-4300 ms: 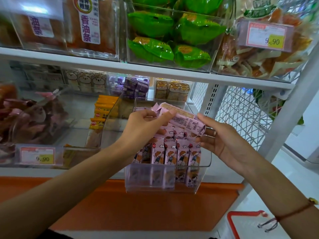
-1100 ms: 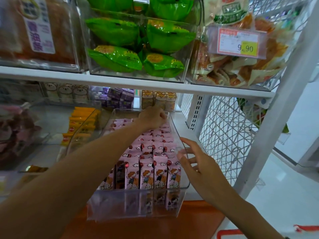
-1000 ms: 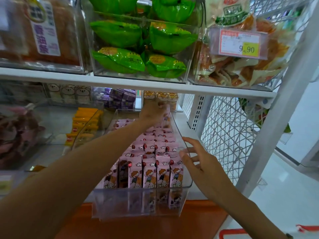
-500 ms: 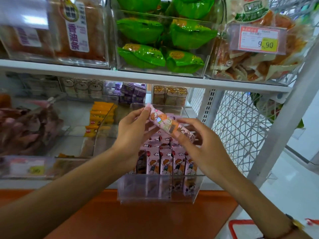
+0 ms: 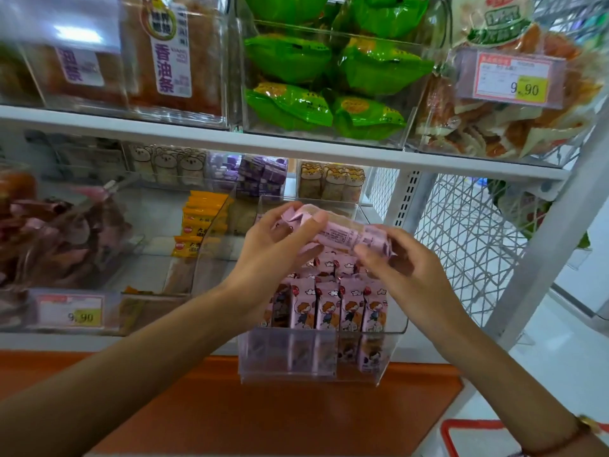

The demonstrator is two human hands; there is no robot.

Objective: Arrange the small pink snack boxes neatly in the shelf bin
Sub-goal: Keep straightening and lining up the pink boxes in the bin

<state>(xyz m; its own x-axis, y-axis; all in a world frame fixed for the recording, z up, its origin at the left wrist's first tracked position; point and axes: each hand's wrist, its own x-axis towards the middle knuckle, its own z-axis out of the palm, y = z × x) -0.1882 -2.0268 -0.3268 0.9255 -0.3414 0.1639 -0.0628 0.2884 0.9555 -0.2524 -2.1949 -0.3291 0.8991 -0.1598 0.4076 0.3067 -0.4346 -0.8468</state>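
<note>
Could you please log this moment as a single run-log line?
left hand + right hand: holding pink boxes | above clear bin | front row upright | placement pending

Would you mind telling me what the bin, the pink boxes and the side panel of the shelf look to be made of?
Bin: clear, glossy hard plastic, since the boxes show through its walls. Pink boxes: probably printed card or thin film; the blur leaves it open, though folded flaps show on those held in the hands. Side panel: apparently white-painted wire mesh, crossing thin rods with open gaps.

Bright, even light, soft motion blur throughout (worst upper left), wide-angle bending at edges.
</note>
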